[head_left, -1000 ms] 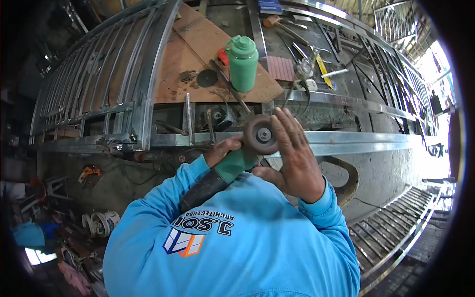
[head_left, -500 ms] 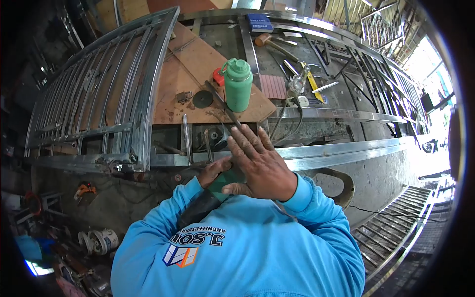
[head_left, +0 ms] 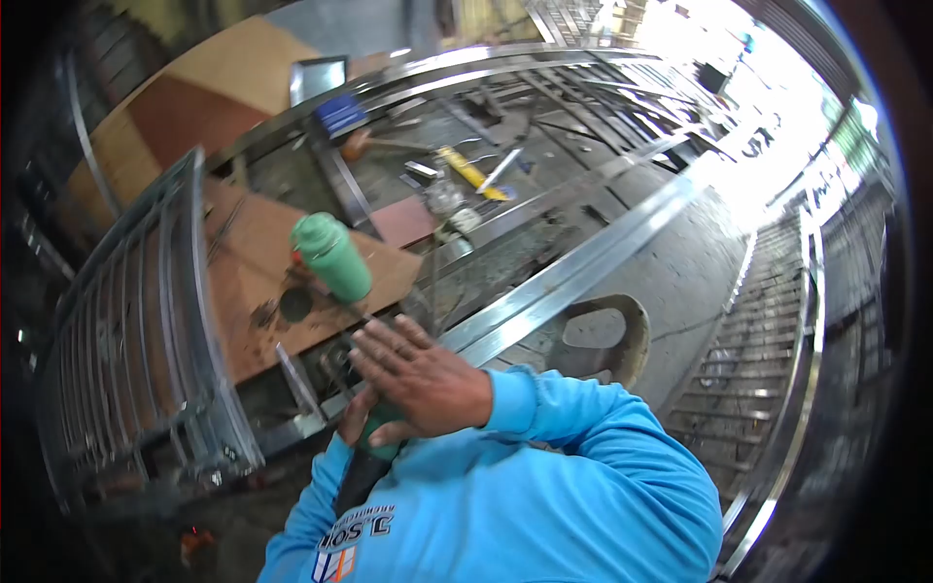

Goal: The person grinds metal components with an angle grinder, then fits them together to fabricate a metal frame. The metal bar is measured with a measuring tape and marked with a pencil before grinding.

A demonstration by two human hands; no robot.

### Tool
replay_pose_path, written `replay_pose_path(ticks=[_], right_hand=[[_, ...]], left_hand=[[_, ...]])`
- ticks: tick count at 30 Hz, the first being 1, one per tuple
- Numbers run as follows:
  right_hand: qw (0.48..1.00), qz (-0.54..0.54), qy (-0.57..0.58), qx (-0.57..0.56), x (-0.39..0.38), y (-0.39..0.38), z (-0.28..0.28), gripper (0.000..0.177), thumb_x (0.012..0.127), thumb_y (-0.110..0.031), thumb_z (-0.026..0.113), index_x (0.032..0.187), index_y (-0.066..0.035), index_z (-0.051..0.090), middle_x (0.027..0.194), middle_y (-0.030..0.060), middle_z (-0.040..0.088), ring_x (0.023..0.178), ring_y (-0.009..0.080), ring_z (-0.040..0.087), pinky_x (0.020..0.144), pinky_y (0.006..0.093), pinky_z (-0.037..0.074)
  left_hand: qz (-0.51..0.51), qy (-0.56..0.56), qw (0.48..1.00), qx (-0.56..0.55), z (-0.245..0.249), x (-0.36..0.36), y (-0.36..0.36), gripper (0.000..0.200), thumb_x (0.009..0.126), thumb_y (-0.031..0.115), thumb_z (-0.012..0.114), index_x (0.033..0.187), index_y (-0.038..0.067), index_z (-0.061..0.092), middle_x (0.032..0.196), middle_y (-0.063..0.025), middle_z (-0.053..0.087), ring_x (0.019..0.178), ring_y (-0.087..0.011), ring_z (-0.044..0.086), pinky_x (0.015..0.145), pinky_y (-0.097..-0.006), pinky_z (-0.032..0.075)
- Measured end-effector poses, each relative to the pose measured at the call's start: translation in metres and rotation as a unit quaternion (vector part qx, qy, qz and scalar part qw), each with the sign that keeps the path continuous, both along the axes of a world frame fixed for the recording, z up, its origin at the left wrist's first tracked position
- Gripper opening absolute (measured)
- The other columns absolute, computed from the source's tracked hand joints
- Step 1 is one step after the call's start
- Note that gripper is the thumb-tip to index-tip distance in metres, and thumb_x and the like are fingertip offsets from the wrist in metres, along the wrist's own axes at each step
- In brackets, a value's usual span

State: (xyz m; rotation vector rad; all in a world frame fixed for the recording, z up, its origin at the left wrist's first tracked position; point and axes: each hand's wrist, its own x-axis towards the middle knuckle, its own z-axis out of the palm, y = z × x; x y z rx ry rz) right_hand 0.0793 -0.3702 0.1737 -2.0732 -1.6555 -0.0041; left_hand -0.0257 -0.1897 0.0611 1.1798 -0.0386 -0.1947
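Note:
My right hand is held out flat in front of my chest, its fingers stretched and thumb apart, with nothing in it. Behind it, partly covered, my left hand is curled at a tool with a green part and a dark body. That tool lies close against my shirt, and its exact kind is hidden. Beyond my hands a green bottle stands on a brown board, beside a dark round disc.
A barred metal frame lies at left. Long metal tubes cross ahead of me. Farther off lie a mallet, a blue box and a yellow level. A chair back and another barred frame are at right.
My view has turned to the right and tilted, so the bench and bottle sit farther left. Both hands keep nearly the same pose, the right one still flat.

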Motion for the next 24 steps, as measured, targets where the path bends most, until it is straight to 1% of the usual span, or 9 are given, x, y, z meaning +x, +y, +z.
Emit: replay_pose_path(ticks=[1, 3, 8, 11, 14, 23, 24], right_hand=[[1.0, 0.002, 0.004, 0.009, 0.0, -0.001, -0.003, 0.104, 0.086, -0.075, 0.048, 0.147, 0.009, 0.034, 0.154, 0.03, 0.031, 0.148, 0.0426, 0.021, 0.121, 0.0562, 0.011], [1.0, -0.004, 0.0, 0.009, 0.0, -0.002, -0.008, 0.104, 0.087, -0.075, 0.046, 0.147, 0.009, 0.032, 0.154, 0.0303, 0.03, 0.148, 0.0425, 0.02, 0.121, 0.0563, 0.01], [1.0, -0.003, 0.005, -0.002, -0.001, 0.0, -0.021, 0.104, 0.088, -0.076, 0.043, 0.148, 0.008, 0.031, 0.155, 0.0308, 0.029, 0.148, 0.0429, 0.02, 0.121, 0.057, 0.007], [1.0, 0.001, 0.014, -0.007, -0.003, 0.001, -0.021, 0.106, 0.086, -0.077, 0.044, 0.148, 0.008, 0.031, 0.154, 0.0304, 0.029, 0.148, 0.0433, 0.02, 0.121, 0.0578, 0.008], [0.999, 0.004, -0.002, 0.052, -0.006, 0.005, -0.031, 0.102, 0.083, -0.073, 0.049, 0.143, 0.008, 0.04, 0.15, 0.0302, 0.037, 0.145, 0.0434, 0.029, 0.119, 0.0611, 0.013], [0.999, 0.035, 0.0, 0.037, -0.006, 0.011, -0.031, 0.109, 0.077, -0.077, 0.054, 0.144, 0.007, 0.039, 0.152, 0.0288, 0.036, 0.145, 0.0429, 0.028, 0.119, 0.0617, 0.014], [0.999, 0.039, 0.0, 0.026, -0.006, 0.012, -0.029, 0.11, 0.078, -0.078, 0.053, 0.146, 0.007, 0.036, 0.152, 0.0292, 0.034, 0.146, 0.0435, 0.027, 0.119, 0.0614, 0.013]], left_hand=[[0.003, -0.005, 1.0, 0.004, -0.005, 0.0, -0.001, 0.073, 0.099, 0.052, 0.037, 0.152, 0.001, 0.032, 0.152, -0.0145, 0.04, 0.141, -0.025, 0.038, 0.118, -0.038, 0.029], [0.026, 0.009, 0.999, 0.022, 0.0, -0.002, -0.005, 0.074, 0.099, 0.053, 0.033, 0.153, 0.003, 0.03, 0.154, -0.015, 0.037, 0.143, -0.0259, 0.036, 0.119, -0.0385, 0.028], [-0.003, -0.035, 0.996, -0.08, -0.004, 0.0, -0.006, 0.07, 0.1, 0.048, 0.035, 0.154, 0.004, 0.028, 0.156, -0.015, 0.033, 0.144, -0.0267, 0.033, 0.119, -0.0401, 0.027], [0.012, -0.053, 0.993, -0.1, -0.003, -0.002, -0.009, 0.066, 0.101, 0.043, 0.037, 0.155, 0.006, 0.025, 0.158, -0.0142, 0.03, 0.145, -0.0266, 0.032, 0.119, -0.0414, 0.027], [0.012, -0.052, 0.993, -0.102, -0.004, -0.001, -0.008, 0.067, 0.101, 0.043, 0.038, 0.154, 0.005, 0.025, 0.158, -0.0143, 0.03, 0.144, -0.0265, 0.033, 0.119, -0.0411, 0.028], [0.011, -0.046, 0.994, -0.102, -0.009, -0.008, -0.002, 0.067, 0.1, 0.042, 0.041, 0.154, 0.005, 0.026, 0.156, -0.0147, 0.032, 0.142, -0.0261, 0.035, 0.118, -0.0403, 0.029], [0.011, -0.047, 0.993, -0.103, -0.009, -0.008, -0.001, 0.067, 0.1, 0.042, 0.041, 0.154, 0.005, 0.026, 0.156, -0.0147, 0.032, 0.142, -0.0261, 0.035, 0.117, -0.0402, 0.03]])
